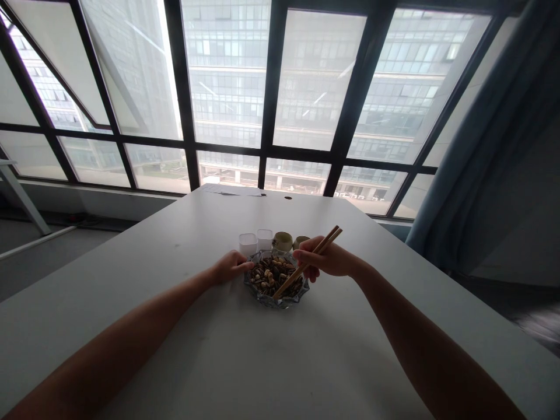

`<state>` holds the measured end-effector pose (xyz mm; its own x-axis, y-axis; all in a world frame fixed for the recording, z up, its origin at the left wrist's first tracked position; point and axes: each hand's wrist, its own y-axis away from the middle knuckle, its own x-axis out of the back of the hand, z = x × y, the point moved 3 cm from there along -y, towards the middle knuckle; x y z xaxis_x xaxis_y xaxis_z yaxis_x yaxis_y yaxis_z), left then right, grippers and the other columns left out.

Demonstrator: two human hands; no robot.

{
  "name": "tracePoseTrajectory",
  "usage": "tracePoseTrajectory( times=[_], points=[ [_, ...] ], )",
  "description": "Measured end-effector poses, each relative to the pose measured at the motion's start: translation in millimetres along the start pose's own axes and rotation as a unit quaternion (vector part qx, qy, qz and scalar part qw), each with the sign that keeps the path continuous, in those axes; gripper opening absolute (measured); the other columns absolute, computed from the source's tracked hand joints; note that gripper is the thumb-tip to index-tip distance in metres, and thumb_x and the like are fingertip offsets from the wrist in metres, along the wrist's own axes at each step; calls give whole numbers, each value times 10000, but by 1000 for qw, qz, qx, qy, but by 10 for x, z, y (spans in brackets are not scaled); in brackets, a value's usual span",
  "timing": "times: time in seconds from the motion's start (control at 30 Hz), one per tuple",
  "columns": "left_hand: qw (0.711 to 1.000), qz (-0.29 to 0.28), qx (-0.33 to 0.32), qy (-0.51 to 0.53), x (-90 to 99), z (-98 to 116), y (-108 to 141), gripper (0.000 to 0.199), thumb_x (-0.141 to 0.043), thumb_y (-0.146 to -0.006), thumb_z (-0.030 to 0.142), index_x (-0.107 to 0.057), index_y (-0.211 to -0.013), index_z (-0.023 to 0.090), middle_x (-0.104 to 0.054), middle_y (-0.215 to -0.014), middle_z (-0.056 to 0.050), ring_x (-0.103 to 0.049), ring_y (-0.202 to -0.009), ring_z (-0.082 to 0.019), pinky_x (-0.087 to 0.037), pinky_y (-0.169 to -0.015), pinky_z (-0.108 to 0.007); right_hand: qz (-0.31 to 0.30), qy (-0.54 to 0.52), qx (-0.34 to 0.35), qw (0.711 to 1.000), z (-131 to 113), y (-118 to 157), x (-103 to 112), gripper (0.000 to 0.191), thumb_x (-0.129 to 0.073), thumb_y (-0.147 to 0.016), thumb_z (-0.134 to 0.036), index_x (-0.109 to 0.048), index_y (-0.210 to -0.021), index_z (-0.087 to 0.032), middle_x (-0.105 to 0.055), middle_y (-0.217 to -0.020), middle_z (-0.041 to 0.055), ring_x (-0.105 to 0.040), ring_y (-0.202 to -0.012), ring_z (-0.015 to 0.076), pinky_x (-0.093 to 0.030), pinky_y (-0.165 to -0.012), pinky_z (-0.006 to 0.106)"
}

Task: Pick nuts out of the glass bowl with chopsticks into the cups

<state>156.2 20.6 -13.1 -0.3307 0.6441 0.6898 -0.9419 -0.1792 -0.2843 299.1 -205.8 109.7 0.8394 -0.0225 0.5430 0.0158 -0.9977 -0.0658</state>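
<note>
A clear glass bowl (282,303) with a scalloped rim stands on the white table, filled with dark striped seeds and several light-brown nuts (270,275). My left hand (228,267) is closed on the bowl's left rim, its thumb over the edge. In my right hand (329,259) is a pair of wooden chopsticks (330,236), slanting down to the left. Their tips are among the seeds at the front of the bowl; whether anything is pinched between them is too small to tell.
Just behind the bowl stand two clear plastic cups (248,242) and two green cups (282,240), one partly hidden by my right hand. Papers (231,190) lie at the far end of the white table (280,361). Beyond are windows, with a blue curtain (472,151) at right.
</note>
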Motion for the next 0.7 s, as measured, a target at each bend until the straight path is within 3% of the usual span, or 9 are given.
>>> tracePoseTrajectory(
  times=[0.13, 0.3, 0.53, 0.7],
  points=[
    [1000, 6, 3, 5, -5, -20, 6, 560, -464, -851, 590, -260, -508, 197, -172, -541, 53, -178, -523, -68, -128, -489, -247, 9, 5, -17, 1000, 64, -57, -79, 507, -626, -847, -627, -633, -731, -134, -685, -598, 33, -649, -473, 130, -514, -442, 219],
    [1000, 10, 2, 3, 0, -31, 2, 552, -474, -848, 576, -259, -508, 197, -173, -536, 53, -181, -519, -68, -127, -483, -249, 92, 28, -4, 995, 135, -91, -70, 489, -649, -835, -622, -570, -694, -161, -674, -608, 27, -645, -502, 133, -490, -438, 210],
    [1000, 4, 0, 11, -6, -34, 0, 556, -466, -849, 592, -263, -512, 198, -173, -536, 54, -180, -517, -68, -126, -477, -248, 164, 82, 18, 983, 136, -57, 35, 528, -546, -882, -660, -595, -725, -159, -673, -612, 43, -625, -487, 128, -471, -433, 215],
    [1000, 7, 3, 20, -5, -19, 7, 561, -476, -838, 599, -294, -502, 189, -185, -531, 54, -186, -522, -70, -133, -477, -244, 153, 53, 26, 986, 123, -69, 4, 519, -578, -862, -658, -603, -728, -158, -682, -633, 42, -619, -491, 122, -469, -429, 210]
  ],
)
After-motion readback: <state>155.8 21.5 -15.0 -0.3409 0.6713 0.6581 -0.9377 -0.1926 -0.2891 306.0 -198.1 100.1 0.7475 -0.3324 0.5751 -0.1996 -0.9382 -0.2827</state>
